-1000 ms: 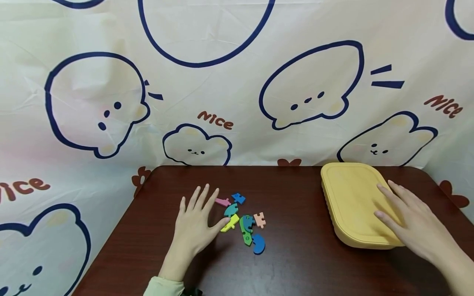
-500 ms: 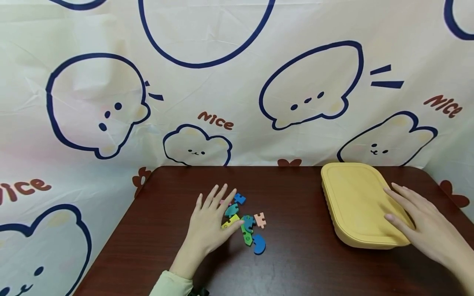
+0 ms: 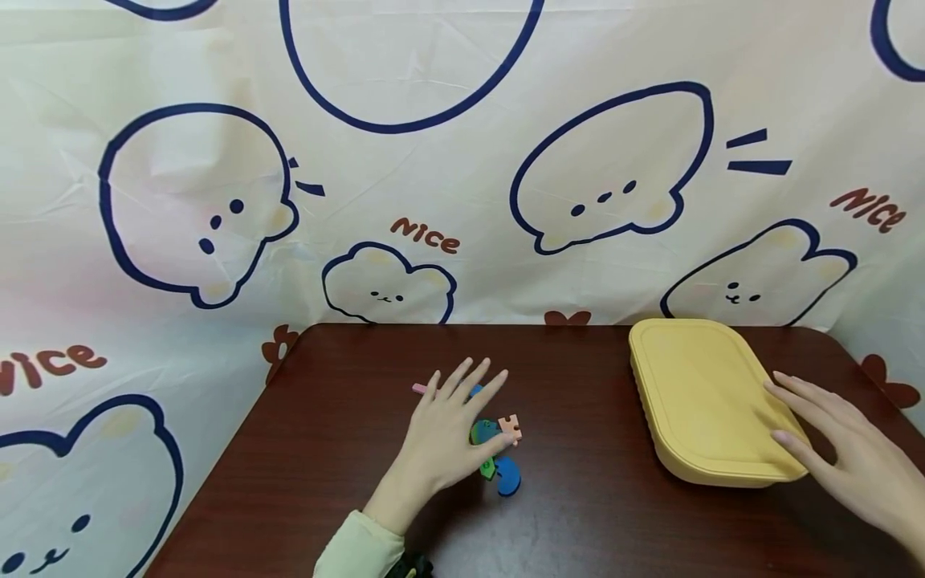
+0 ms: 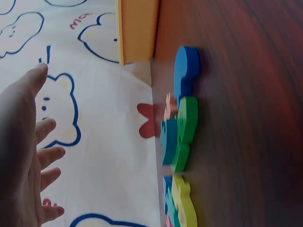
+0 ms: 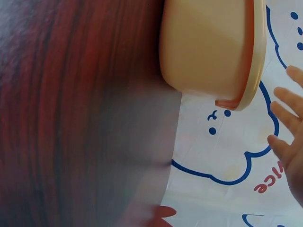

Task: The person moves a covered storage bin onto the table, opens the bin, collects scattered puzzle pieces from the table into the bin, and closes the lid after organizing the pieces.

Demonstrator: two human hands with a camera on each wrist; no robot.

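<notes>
My left hand [image 3: 450, 437], fingers spread and holding nothing, hovers over a small heap of colourful puzzle pieces. A blue rounded piece [image 3: 509, 476] and a peach piece [image 3: 510, 425] show past the thumb, and a pink one [image 3: 421, 388] by the fingers. The hand hides others in the head view. From the left wrist, a green piece [image 4: 187, 127], a teal one [image 4: 169, 141] and a yellow one [image 4: 184, 203] lie on the table, with a gap up to the hand. My right hand [image 3: 845, 449], relaxed, is by the right side of a lidded yellow box [image 3: 708, 401].
The pieces and box stand on a dark brown wooden table [image 3: 578, 522]. A white cloth [image 3: 477, 177] with cartoon bears hangs behind and around it. The box's lid is on.
My left hand has moved right, from beside the puzzle pieces to above them. My right hand has slid a little right, from over the lid to the box's edge. Pieces and box stay put.
</notes>
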